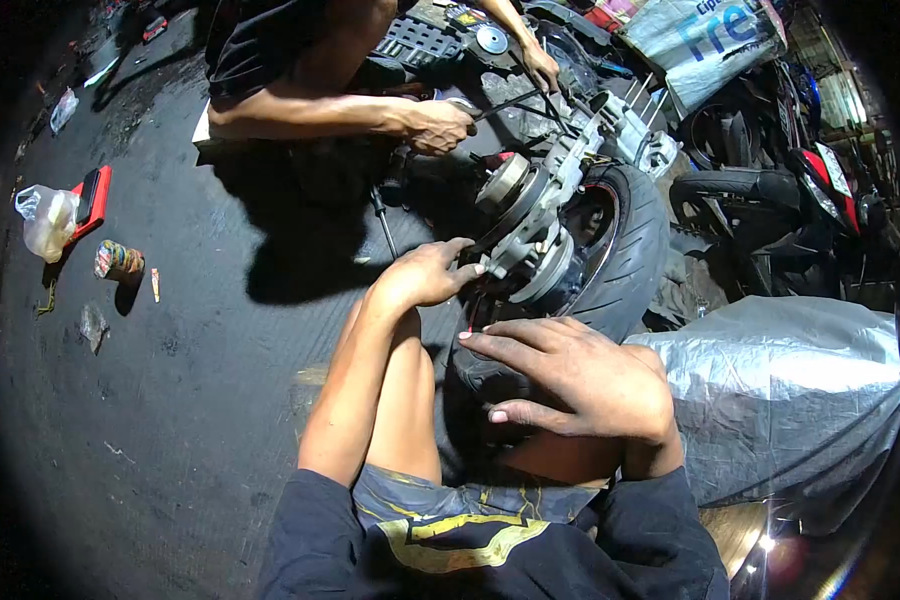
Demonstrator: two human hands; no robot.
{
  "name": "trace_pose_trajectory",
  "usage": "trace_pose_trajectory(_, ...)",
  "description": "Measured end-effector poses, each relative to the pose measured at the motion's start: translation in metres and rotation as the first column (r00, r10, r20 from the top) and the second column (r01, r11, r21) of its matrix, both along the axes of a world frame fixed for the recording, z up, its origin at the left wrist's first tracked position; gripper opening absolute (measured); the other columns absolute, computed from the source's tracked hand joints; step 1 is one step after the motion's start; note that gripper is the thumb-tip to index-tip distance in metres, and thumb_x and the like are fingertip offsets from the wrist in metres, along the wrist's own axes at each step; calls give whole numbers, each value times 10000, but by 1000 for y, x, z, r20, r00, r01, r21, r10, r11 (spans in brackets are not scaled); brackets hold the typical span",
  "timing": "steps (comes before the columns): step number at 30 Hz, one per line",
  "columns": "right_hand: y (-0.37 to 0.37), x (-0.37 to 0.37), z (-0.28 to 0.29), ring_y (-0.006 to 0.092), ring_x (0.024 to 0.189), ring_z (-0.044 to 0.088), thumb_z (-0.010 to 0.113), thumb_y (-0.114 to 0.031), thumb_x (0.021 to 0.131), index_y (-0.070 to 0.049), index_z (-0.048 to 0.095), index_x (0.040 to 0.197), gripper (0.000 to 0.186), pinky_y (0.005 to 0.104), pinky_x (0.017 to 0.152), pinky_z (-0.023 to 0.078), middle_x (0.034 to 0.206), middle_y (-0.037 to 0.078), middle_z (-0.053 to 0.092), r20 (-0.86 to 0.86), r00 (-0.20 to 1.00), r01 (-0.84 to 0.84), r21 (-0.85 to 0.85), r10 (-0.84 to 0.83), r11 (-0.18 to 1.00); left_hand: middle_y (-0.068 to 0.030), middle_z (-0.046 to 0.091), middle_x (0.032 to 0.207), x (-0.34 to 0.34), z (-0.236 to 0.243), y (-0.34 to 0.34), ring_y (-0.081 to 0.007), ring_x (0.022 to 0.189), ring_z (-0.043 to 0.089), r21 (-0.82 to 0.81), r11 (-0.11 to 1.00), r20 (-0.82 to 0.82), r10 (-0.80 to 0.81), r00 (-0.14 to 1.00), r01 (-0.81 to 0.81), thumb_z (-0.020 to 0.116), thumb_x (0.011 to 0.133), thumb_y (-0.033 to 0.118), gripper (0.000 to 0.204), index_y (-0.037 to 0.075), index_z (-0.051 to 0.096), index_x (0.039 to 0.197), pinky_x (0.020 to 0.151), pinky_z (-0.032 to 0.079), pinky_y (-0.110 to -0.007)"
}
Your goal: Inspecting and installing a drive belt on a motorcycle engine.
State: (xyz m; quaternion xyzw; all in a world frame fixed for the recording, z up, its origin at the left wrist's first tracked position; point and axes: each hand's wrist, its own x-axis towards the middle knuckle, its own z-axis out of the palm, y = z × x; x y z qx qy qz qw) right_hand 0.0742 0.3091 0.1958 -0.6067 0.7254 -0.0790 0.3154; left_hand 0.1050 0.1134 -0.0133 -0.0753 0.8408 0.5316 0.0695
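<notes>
A scooter's metal engine casing [545, 215] lies alongside a rear wheel with a black tire [638, 250]. Round the near end of this casing my left hand [425, 278] is closed, thumb and forefinger at the metal, the other fingers partly hidden. A round silver drum [505, 183] sits on the casing's left side. Over the near part of the tire, my right hand [575, 380] is open, fingers stretched to the left and nothing in it. Whether it touches the rubber I cannot tell. Across from me, a co-worker's hand [440, 125] grips a dark bar reaching the casing.
A screwdriver [382, 222] stands left of the casing. On the dark floor are a plastic bag [48, 222], a red box [92, 198] and a colourful can [118, 260]. A silver cover [780, 390] spreads at my right, with a parked motorcycle [820, 190] beyond.
</notes>
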Motion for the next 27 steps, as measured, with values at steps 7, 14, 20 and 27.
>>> trace_pose_trajectory(7,0,0,0,387,1267,563,656,-485,950,-125,460,1524,705,478,1079,425,1396,206,568,8,1000,2,5,-2,1000,-280,643,1295,1,4,0,-428,1228,607,17,1000,8,-1,1000,1,642,960,467,633,34,550,1413,1044,476,-459)
trace_pose_trajectory(14,1,0,-1,401,1235,572,588,-456,995,-85,429,1519,661,490,1057,448,1322,225,587,-36,998,-54,-49,52,997,-278,638,1308,0,0,0,-426,1245,596,10,1000,-9,-7,1000,7,640,961,467,631,36,552,1414,1062,462,-456)
trace_pose_trajectory(20,1,0,-1,397,1228,576,594,-450,994,-80,431,1514,659,490,1056,448,1319,224,586,-34,998,-54,-51,52,997,-251,645,1315,-1,-5,1,-415,1250,595,6,1000,-16,-4,1000,4,631,967,476,599,76,576,1409,1070,461,-458)
trace_pose_trajectory(27,1,0,0,394,1220,578,591,-445,996,-77,430,1513,655,491,1051,450,1317,216,587,-25,999,-47,-42,46,998,-236,652,1305,-1,-9,-1,-402,1252,592,16,999,-44,-47,998,48,608,982,473,525,153,611,1398,1081,453,-471)
